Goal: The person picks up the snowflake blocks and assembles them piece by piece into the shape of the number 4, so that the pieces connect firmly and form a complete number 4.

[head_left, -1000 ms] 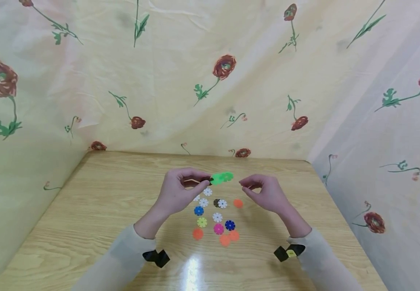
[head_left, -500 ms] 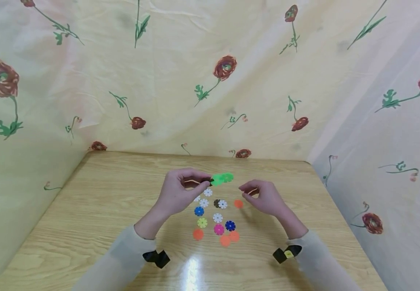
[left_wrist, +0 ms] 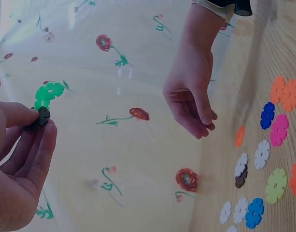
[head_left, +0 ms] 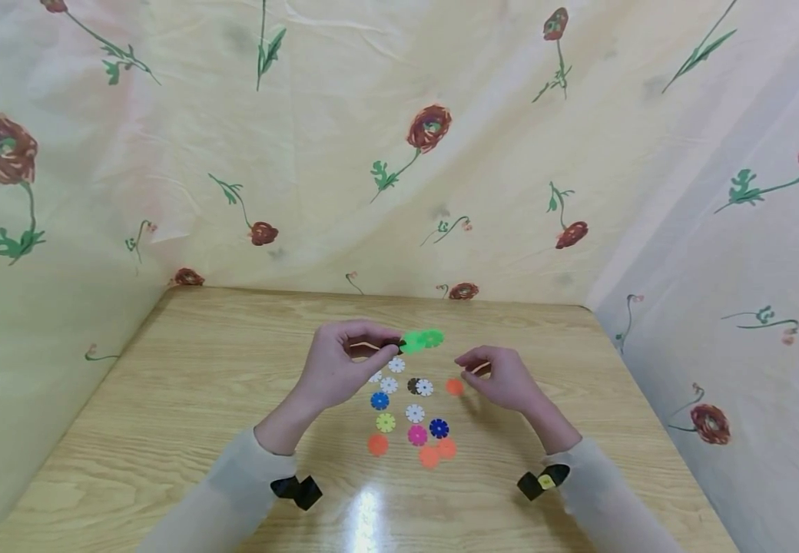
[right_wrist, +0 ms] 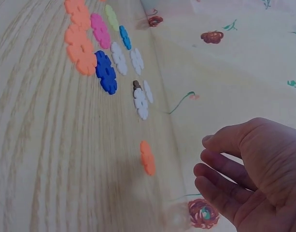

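Two bare hands above a wood-grain table (head_left: pixel 233 346), seen from the head and from both wrists. We note first the left hand (head_left: pixel 344 365), which pinches a dark piece (left_wrist: pixel 43 117) between thumb and fingers; from the dark piece a short chain of green discs (head_left: pixel 422 340) juts past the fingertips. The long axis of the green discs runs across toward the right hand (head_left: pixel 501 376), and in the left wrist view we see the chain bend on its way to its free end. The right hand holds nothing, its fingers loosely curved and its thumb apart from them. In our judgement the relation that counts is the bare gap between its fingertips and the free end of the green discs, which do not touch. Of the loose pieces, an orange disc (head_left: pixel 455 387) is nearest to the right hand, the closer of the two hands; it lies flat on the table, just under the fingertips in the head view and apart from them in the right wrist view. Being round, it offers no long axis. To its left, we find a white disc (head_left: pixel 425 388) partly overlapping a brown disc (head_left: pixel 411 385)
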`<state>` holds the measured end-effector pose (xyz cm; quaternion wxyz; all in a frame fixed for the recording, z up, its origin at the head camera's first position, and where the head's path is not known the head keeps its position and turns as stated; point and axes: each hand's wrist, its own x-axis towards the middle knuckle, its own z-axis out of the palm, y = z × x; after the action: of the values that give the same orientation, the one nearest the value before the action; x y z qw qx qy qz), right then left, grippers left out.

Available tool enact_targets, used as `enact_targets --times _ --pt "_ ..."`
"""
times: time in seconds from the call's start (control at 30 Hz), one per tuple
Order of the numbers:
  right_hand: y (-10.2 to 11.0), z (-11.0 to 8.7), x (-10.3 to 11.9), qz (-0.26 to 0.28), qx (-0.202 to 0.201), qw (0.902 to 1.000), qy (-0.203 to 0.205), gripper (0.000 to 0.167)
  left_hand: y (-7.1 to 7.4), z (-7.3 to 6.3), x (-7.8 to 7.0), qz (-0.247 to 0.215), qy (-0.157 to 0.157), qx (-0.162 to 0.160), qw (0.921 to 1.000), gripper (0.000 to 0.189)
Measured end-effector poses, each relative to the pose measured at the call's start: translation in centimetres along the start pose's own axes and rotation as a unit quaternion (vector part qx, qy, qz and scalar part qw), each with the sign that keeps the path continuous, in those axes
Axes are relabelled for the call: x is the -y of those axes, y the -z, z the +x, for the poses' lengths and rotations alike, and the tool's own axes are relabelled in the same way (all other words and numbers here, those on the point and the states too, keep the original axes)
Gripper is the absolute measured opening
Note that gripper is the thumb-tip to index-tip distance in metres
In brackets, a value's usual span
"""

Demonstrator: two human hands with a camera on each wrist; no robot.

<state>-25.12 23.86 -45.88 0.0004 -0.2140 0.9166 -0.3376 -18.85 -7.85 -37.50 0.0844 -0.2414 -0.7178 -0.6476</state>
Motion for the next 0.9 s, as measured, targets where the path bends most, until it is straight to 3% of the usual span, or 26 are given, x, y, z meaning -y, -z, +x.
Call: enact_targets --times 0.53,0.9 --pt "-1.4 0.1 -1.0 -0.025 0.029 0.9983 -0.043 0.025 0.0 -0.1 0.2 0.007 0.005 0.002 1.0000 0.015" --pt "-2.4 -0.1 -1.5 -0.083 0.044 0.9954 -0.022 0.029 -0.1 0.0 0.3 0.010 -0.001 0.003 0.9999 0.015"
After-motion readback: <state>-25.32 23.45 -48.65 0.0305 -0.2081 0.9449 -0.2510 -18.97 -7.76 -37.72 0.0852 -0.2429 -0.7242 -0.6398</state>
